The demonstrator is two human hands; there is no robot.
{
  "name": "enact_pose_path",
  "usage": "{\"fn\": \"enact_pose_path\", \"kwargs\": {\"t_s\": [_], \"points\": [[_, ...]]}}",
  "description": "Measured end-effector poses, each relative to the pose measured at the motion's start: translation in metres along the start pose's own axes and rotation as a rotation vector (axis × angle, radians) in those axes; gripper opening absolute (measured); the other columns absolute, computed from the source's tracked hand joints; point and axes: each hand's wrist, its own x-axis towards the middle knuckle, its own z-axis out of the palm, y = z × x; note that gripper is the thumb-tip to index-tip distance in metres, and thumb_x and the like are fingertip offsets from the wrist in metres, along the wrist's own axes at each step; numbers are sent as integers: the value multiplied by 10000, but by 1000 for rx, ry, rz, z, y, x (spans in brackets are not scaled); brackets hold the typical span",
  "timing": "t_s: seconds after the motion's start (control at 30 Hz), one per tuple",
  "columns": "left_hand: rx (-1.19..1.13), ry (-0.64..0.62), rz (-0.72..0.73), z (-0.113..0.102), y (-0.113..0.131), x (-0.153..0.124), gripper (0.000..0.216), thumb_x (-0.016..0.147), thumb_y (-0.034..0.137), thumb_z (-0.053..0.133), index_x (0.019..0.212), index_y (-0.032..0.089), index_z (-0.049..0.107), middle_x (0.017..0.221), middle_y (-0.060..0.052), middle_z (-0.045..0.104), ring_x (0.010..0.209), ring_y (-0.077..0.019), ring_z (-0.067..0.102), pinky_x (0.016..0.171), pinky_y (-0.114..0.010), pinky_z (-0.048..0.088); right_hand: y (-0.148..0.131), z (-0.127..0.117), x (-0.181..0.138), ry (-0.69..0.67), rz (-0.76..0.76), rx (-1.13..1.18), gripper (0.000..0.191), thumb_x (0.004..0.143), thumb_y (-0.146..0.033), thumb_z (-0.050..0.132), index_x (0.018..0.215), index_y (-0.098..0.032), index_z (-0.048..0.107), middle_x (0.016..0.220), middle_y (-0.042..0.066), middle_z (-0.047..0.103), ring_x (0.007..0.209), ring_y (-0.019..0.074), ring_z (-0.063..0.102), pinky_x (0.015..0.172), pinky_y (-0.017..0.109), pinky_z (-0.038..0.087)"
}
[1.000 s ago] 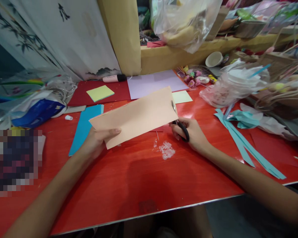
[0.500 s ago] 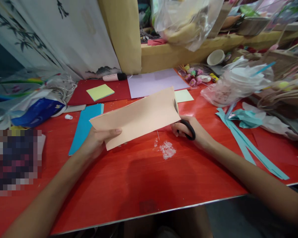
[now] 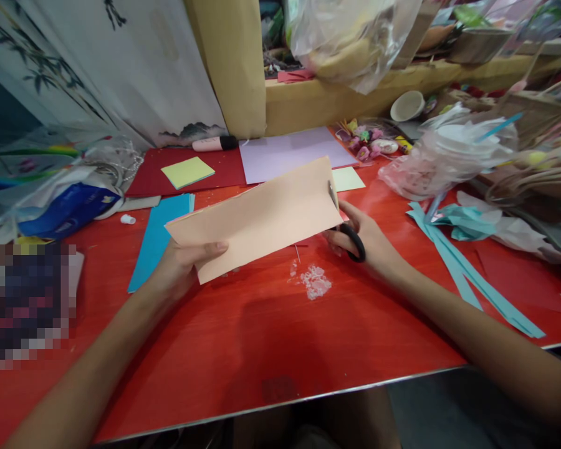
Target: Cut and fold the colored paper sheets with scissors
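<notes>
My left hand grips the left end of a peach-coloured sheet of paper, thumb on top and fingers underneath. The sheet is held tilted above the red table. Black-handled scissors are in my right hand, at the paper's right end. One blade shows along that right edge; the rest of the blades is hidden by the paper and my fingers. Under the paper's lower edge, a small pile of clear bits lies on the table, with a thin pin-like stick beside it.
Blue paper lies to the left, lilac paper and yellow squares behind. Turquoise strips are at the right, near a bagged cup. A blue packet sits at the left. The table's front edge is close to me.
The scissors and my right hand have shifted slightly, and more of the blade shows at the paper's right edge. My left hand keeps its hold, with the paper nearly in place.
</notes>
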Motion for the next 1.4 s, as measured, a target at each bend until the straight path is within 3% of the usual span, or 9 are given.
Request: {"fn": "enact_pose_path", "kwargs": {"t_s": [0.3,0.43,0.77,1.17,1.4], "points": [[11,-13,-7,0,1,-1,415,623,233,710,1022,248,599,1028,-2,658,1017,-323,564,688,-396,549,2,2,-3,12,-30,40,588,709,-192,572,1271,-163,404,481,-72,440,413,85,389,405,235,274],[36,8,-35,-3,-2,2,397,616,232,714,997,262,610,1049,-12,653,1015,-327,566,648,-383,552,3,4,0,2,0,67,605,707,-198,571,1276,-151,374,473,-78,432,402,87,383,398,236,268],[16,15,-51,-6,-5,3,372,633,213,709,992,230,614,1062,-7,649,1029,-311,560,734,-391,547,-5,2,2,-24,96,77,732,645,-214,637,1296,-116,318,507,-65,462,435,94,393,420,244,257],[8,13,-55,-6,-5,2,486,609,197,726,1066,307,603,1114,-18,631,1027,-316,574,819,-446,524,0,-8,5,-190,112,75,834,572,-184,717,1305,-199,319,624,-57,434,517,92,402,470,241,316],[24,9,-56,-7,-5,3,512,588,199,745,1070,298,601,1101,-29,637,1011,-319,582,791,-429,537,2,-7,5,-200,91,47,603,583,-163,686,1142,-198,463,767,-10,521,692,132,493,593,256,396]]}}
